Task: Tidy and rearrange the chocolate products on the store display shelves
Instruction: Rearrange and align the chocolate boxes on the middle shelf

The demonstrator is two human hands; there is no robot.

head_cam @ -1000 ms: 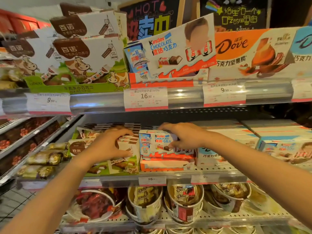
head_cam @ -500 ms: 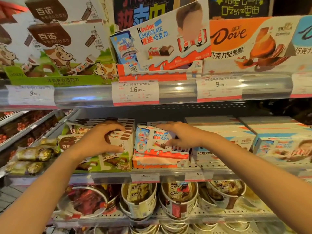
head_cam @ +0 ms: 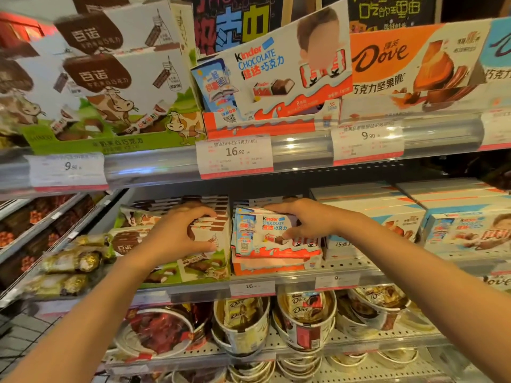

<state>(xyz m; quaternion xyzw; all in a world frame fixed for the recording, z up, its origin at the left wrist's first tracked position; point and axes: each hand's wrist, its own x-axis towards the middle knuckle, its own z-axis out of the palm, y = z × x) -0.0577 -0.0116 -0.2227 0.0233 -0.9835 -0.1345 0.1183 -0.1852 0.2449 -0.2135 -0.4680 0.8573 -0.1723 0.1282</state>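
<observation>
The top metal shelf [head_cam: 301, 150], with a clear plastic price rail along its front, carries a green-and-white cow-print chocolate display carton [head_cam: 116, 106] at the left, a white-and-orange Kinder chocolate display box [head_cam: 276, 87] in the middle and an orange Dove display box [head_cam: 414, 70] at the right. Price tags on the rail read 9.90, 16.90 and 9.90. The perforated middle shelf [head_cam: 348, 268] holds a green cow-print tray of white chocolate boxes [head_cam: 193, 269], just beside it an orange-and-white Kinder tray [head_cam: 276, 264], then stacked white-and-blue cartons [head_cam: 373, 205] to the right. The perforated bottom shelf [head_cam: 359, 341] carries round paper Dove tubs [head_cam: 304, 319] in a row.
</observation>
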